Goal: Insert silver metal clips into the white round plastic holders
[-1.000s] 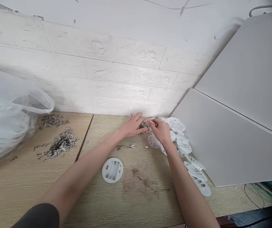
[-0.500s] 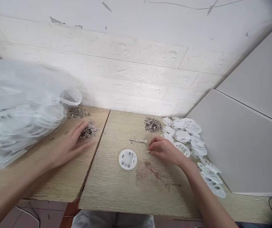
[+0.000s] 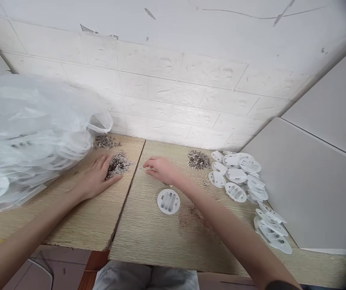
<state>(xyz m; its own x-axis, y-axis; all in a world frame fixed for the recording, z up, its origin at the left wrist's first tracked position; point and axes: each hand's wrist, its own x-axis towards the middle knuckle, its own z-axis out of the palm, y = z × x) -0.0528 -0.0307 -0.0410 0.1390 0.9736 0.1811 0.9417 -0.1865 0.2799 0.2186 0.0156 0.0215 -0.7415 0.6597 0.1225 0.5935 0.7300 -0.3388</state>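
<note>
My left hand (image 3: 99, 177) lies on the left board with its fingers spread, touching the edge of a heap of small metal pieces (image 3: 120, 164). My right hand (image 3: 162, 169) hovers over the middle board, its fingers loosely bent and apart, pointing left at that heap. Nothing clear shows between its fingertips. Just below the right wrist lies a round white plastic battery holder (image 3: 168, 201) with slots, flat on the board. A few small metal bits peek out under the wrist; the hand and wrist hide the rest there.
A second metal heap (image 3: 199, 159) sits right of centre by the wall, with several white round holders (image 3: 236, 175) piled beside it. More holders (image 3: 272, 231) overlap at the right edge. A large clear plastic bag (image 3: 34, 133) fills the left. A seam divides the boards.
My right hand has swung left from beside the right-hand holders to near the left heap. It now covers the thin strip on the board. My left hand has settled against the heap.
</note>
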